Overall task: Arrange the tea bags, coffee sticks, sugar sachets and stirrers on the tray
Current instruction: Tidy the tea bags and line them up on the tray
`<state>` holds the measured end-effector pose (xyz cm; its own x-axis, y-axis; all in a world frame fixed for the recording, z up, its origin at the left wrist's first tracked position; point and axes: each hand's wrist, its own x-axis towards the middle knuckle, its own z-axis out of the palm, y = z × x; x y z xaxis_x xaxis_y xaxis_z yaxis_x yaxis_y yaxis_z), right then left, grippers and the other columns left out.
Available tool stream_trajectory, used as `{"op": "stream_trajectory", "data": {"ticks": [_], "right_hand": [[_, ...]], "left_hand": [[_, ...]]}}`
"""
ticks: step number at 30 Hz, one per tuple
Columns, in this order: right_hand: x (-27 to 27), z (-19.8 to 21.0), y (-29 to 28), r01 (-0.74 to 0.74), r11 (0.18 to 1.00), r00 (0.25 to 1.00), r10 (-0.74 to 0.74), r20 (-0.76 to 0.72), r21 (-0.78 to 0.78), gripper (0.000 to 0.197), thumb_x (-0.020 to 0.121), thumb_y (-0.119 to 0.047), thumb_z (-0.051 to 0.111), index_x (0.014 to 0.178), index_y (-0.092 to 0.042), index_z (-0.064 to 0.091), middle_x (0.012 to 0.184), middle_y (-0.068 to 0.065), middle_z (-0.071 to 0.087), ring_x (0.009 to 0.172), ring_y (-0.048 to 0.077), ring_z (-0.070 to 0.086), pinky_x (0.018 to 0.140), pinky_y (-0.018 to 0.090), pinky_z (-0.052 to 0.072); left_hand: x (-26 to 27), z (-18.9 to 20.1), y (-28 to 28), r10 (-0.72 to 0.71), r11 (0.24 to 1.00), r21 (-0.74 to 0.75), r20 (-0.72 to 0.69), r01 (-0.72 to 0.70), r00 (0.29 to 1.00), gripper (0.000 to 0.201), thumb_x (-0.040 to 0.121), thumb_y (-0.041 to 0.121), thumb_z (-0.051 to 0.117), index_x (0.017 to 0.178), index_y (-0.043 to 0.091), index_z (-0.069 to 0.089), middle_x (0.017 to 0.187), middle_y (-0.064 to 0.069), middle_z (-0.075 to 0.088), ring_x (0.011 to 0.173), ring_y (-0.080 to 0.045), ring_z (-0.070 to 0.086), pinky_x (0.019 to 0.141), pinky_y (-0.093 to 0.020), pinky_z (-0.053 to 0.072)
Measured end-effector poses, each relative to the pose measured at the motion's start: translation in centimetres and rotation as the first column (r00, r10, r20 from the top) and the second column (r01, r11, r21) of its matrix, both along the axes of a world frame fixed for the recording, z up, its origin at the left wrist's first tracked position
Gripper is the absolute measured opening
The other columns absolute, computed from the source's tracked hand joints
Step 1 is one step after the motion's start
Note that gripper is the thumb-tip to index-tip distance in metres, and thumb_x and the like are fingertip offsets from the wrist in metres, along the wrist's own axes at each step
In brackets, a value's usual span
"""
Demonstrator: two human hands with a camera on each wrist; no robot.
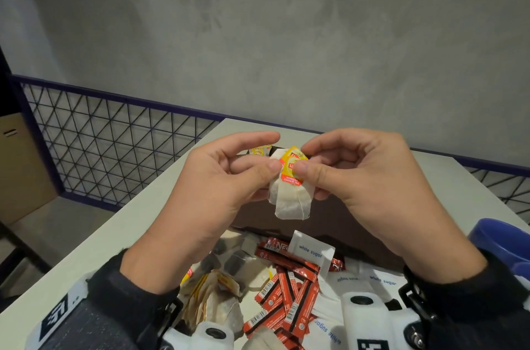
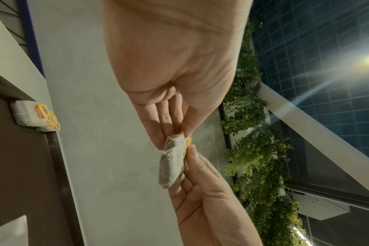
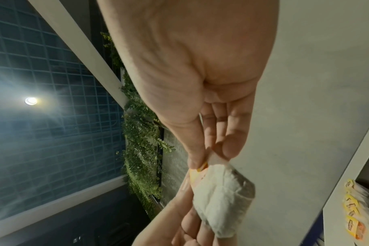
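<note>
Both hands hold one white tea bag (image 1: 290, 200) with a yellow and red tag (image 1: 290, 166) in the air above the dark brown tray (image 1: 329, 220). My left hand (image 1: 259, 170) pinches its left side between thumb and fingers, and my right hand (image 1: 312, 170) pinches the tag. The left wrist view has the bag (image 2: 172, 159) hanging from the left hand (image 2: 175, 133), and the right wrist view has the bag (image 3: 223, 199) under the right hand (image 3: 200, 159). Several tagged tea bags (image 1: 259, 150) stand in a row at the tray's far end. No stirrers show.
Near me on the white table (image 1: 149, 206) lies a pile of loose tea bags (image 1: 218, 286), red coffee sticks (image 1: 286, 292) and white sugar sachets (image 1: 311, 252). A blue container (image 1: 499, 237) sits at the right. A wire-mesh railing (image 1: 114, 143) borders the table's left and far sides.
</note>
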<state>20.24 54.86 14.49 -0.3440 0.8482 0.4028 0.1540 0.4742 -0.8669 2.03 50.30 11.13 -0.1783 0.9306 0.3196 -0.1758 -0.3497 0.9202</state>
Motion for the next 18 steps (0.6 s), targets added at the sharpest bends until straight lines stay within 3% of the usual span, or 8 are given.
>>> {"op": "stream_trajectory", "data": {"ticks": [2,6,11,18], "right_hand": [[-0.11,-0.13,0.06,0.042,0.999,0.998,-0.043,0.041,0.020,0.017,0.075,-0.027,0.086,0.086,-0.017,0.077,0.071,0.008,0.073,0.059,0.022,0.068,0.054,0.034,0.058],[-0.15,-0.11,-0.03,0.075,0.997,0.985,-0.076,0.156,0.016,0.032,0.073,-0.049,0.078,0.078,-0.018,0.076,0.066,0.004,0.073,0.054,0.017,0.066,0.049,0.030,0.053],[-0.05,0.06,-0.05,0.046,0.998,0.989,-0.041,0.139,-0.036,0.017,0.079,-0.033,0.081,0.078,-0.017,0.076,0.064,0.006,0.072,0.052,0.015,0.065,0.049,0.028,0.054],[-0.11,0.05,-0.15,0.044,0.999,0.998,-0.042,0.051,-0.028,0.016,0.078,-0.025,0.084,0.080,-0.011,0.075,0.063,0.008,0.072,0.051,0.015,0.064,0.048,0.026,0.055]], "left_hand": [[-0.06,0.12,-0.11,0.002,1.000,-0.008,-0.002,-0.002,1.000,0.045,0.074,0.014,0.076,0.118,0.021,0.073,0.091,-0.013,0.080,0.085,-0.024,0.077,0.076,-0.034,0.063],[-0.15,0.30,-0.21,0.005,1.000,-0.020,0.016,-0.005,1.000,0.044,0.075,0.010,0.076,0.119,0.018,0.072,0.089,-0.014,0.080,0.082,-0.023,0.078,0.072,-0.030,0.062],[-0.07,0.13,0.00,0.007,1.000,-0.027,-0.020,-0.007,1.000,0.027,0.082,0.000,0.074,0.105,0.014,0.076,0.091,-0.013,0.081,0.083,-0.023,0.079,0.067,-0.026,0.060],[-0.07,0.43,-0.14,-0.044,0.999,-0.019,-0.027,0.044,0.999,0.032,0.072,0.010,0.076,0.104,0.009,0.078,0.095,-0.013,0.080,0.082,-0.022,0.078,0.069,-0.026,0.061]]}}
